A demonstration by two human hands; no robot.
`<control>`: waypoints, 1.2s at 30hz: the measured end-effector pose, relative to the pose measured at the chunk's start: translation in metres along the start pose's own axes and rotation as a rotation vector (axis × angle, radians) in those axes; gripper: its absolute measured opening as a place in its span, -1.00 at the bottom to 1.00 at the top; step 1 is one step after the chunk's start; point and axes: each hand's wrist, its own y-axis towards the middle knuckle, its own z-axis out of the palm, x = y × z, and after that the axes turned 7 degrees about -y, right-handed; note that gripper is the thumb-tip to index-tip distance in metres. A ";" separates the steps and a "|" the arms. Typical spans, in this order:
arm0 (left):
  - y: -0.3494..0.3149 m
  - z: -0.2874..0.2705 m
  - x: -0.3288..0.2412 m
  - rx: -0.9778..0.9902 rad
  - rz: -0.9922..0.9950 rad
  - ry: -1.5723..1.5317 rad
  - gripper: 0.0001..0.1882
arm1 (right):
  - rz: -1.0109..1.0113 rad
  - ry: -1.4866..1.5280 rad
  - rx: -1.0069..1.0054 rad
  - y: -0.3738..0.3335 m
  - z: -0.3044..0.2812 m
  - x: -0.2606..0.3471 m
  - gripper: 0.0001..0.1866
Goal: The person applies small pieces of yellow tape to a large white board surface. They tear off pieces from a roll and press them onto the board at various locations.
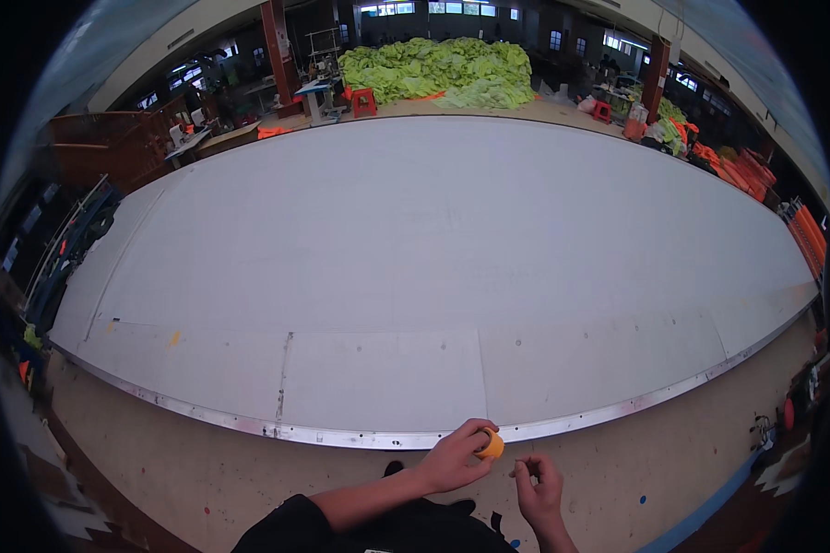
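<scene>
My left hand (pixel 454 461) is wrapped around a small yellow roll of tape (pixel 494 444), just off the near metal edge of a wide white table (pixel 387 240). Thumb and fingers reach into and around the roll. A short gap to the right, my right hand (pixel 539 490) is closed in a pinch, thumb against the bent fingers. Whatever sits between those fingertips, if anything, is too small to make out. Both hands are over the floor in front of my body, apart from each other.
A metal strip (pixel 397 441) runs along the table's near edge. Beyond the far edge lies a large heap of bright yellow-green fabric (pixel 438 72), with a red stool (pixel 364 101) beside it. Orange items (pixel 742 172) are piled at the far right. Dark rolls (pixel 74 249) stand at the left.
</scene>
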 end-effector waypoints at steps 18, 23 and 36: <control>0.010 -0.053 -0.010 -0.012 0.280 0.282 -0.72 | -0.017 -0.049 0.219 0.082 0.027 0.024 -0.80; 0.014 -0.057 -0.010 0.010 0.257 0.182 -0.77 | -0.015 -0.015 0.193 0.074 0.036 0.010 -0.82; 0.023 -0.064 -0.003 0.091 0.227 0.130 -0.73 | -0.179 -0.253 0.045 0.072 0.041 0.044 -0.79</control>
